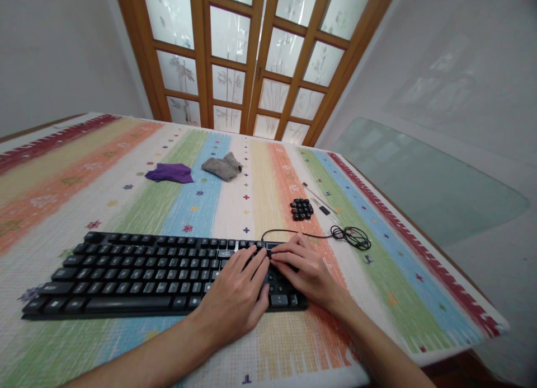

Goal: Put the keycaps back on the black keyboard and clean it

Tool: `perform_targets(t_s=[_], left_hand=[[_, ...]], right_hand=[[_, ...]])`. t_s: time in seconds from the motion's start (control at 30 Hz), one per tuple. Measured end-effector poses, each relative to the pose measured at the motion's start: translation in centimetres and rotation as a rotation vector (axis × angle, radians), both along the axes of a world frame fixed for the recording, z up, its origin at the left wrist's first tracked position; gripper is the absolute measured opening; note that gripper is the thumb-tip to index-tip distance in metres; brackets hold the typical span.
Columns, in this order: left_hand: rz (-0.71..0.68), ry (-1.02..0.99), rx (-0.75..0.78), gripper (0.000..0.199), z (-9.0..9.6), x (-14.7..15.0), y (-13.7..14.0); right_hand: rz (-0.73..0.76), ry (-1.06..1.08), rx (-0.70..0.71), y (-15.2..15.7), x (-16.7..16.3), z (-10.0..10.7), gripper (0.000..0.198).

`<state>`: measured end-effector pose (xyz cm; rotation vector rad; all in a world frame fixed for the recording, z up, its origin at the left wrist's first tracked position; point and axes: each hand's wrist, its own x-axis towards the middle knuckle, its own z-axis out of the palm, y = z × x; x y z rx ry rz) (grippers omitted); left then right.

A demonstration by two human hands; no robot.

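A black keyboard (pixel 130 273) lies on the striped tablecloth. My left hand (pixel 237 293) rests over its right part, fingers stretched forward and thumb apart, holding nothing I can see. From the right side my right hand (pixel 308 267) reaches onto the number pad, its fingers pressed together. Fingertips of both hands nearly meet at a small black piece, perhaps a keycap, at the top of the pad; the grip on it is mostly hidden. Part of the number pad (pixel 274 281) shows small bare key stems. Beyond my right hand sits a cluster of loose black keycaps (pixel 302 209).
A coiled black cable (pixel 351 238) runs from the keyboard's back edge. Past the keycaps lie a thin metal tool (pixel 321 199) and a small black piece (pixel 324 210). Purple cloth (pixel 170 173) and grey cloth (pixel 224 167) lie farther back. Walls and glazed doors (pixel 251 63) surround the table.
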<state>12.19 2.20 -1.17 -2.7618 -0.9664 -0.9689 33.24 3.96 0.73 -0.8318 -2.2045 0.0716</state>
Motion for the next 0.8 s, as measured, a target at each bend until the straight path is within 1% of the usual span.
perform_targets(t_s=[0.2, 0.43, 0.8], left_hand=[[0.002, 0.007, 0.013, 0.042, 0.12, -0.01, -0.01], [0.008, 0.011, 0.014, 0.043, 0.15, 0.07, 0.02], [-0.007, 0.018, -0.016, 0.043, -0.06, -0.04, 0.09]], right_hand=[[0.044, 0.003, -0.055, -0.02, -0.2, 0.18, 0.016], [0.032, 0.024, -0.062, -0.1, -0.45, 0.33, 0.014], [0.002, 0.002, -0.029, -0.25, -0.58, 0.24, 0.015]])
